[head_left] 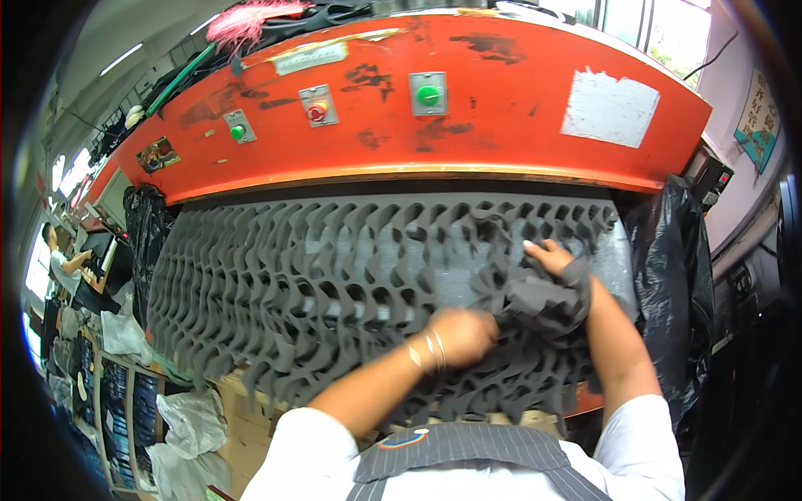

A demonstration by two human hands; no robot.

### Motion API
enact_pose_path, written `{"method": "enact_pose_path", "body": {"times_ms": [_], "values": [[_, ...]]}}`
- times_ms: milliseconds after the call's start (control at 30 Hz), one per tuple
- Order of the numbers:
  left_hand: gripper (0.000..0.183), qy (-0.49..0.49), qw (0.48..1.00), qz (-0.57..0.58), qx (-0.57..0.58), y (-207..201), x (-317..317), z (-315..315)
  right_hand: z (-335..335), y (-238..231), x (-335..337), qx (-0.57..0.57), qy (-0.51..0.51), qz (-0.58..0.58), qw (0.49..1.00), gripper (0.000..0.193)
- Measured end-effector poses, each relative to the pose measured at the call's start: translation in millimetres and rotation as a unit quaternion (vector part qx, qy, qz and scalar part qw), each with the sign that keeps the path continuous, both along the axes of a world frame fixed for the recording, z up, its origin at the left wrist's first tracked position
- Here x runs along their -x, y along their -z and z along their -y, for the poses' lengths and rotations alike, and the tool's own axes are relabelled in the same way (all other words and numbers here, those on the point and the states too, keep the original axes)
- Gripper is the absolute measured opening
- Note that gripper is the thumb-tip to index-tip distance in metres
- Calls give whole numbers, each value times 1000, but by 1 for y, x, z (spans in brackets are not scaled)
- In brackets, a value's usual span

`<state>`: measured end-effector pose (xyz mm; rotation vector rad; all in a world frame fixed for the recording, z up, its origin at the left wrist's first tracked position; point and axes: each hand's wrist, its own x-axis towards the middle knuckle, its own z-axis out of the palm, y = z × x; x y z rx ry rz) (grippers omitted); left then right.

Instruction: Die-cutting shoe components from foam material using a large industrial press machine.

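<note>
A dark grey foam sheet, cut through with rows of curved holes, covers a grey metal bed. Its near edge hangs in ragged strips. Slightly blurred by motion, my left hand is closed on the foam near the middle front, with bracelets on its wrist. Farther right, my right hand holds a crumpled bunch of the same foam against its palm and wrist. Its thumb and a finger show, apart, beyond the bunch; the other fingers are hidden.
An orange machine beam with green and red buttons spans the far side. Black plastic bags hang at the right end, another bag at the left. Whitish plastic bags lie lower left. A person works at far left.
</note>
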<state>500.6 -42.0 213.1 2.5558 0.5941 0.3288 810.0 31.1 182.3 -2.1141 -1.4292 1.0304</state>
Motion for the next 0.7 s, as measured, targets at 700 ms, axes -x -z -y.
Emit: {"method": "enact_pose_path", "body": {"times_ms": [700], "values": [[38, -382, 896, -208, 88, 54, 219, -209, -10, -34, 234, 63, -135, -74, 986, 92]]}}
